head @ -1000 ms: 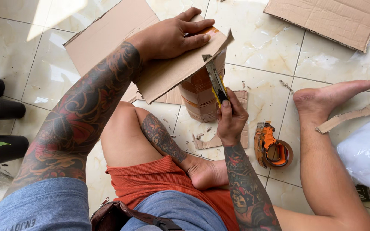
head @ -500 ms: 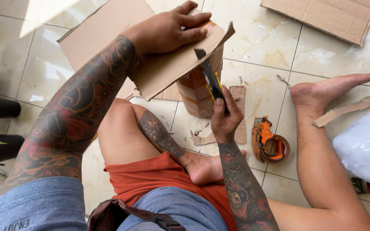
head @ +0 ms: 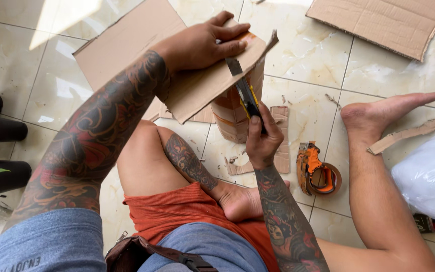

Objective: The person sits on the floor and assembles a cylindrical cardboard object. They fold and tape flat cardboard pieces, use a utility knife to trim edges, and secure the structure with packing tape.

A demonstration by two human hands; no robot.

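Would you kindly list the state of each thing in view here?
left hand: pressing cardboard piece flat
right hand: gripping utility knife
utility knife: blade out, in the cardboard
cardboard piece: partly cut, resting on taped box
tape dispenser: lying on floor

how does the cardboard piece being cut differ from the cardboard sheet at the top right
The cardboard piece being cut is pressed down by the left hand on a taped box, tilted off the floor; the cardboard sheet lies flat on the tiles, untouched. The cut piece meets the utility knife in the right hand; the sheet has no tool near it. Both are plain brown corrugated cardboard.
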